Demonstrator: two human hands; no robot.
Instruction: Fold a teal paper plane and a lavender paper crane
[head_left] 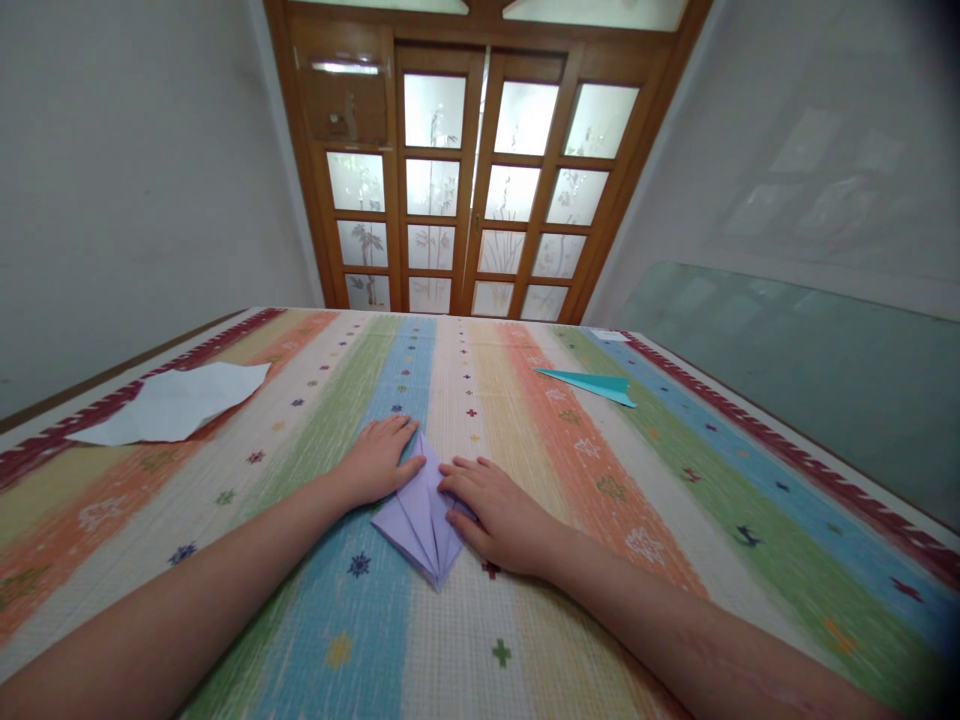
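Folded purple paper lies on counter, btwn both hands — prob. light, thin, easily creased; best held by edges. L grip spread flat, thumb touching it; R grip loosely bent atop — neither clenched.

The right hand is covering part of the purple paper; the frame's edge is cutting off both forearms and the worktop.

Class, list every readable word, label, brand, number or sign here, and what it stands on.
None can be read.
The purple paper, teal paper and white sheet show none.
The tablecloth carries printed motifs, not words.
Any print on the far white item is too small to read.
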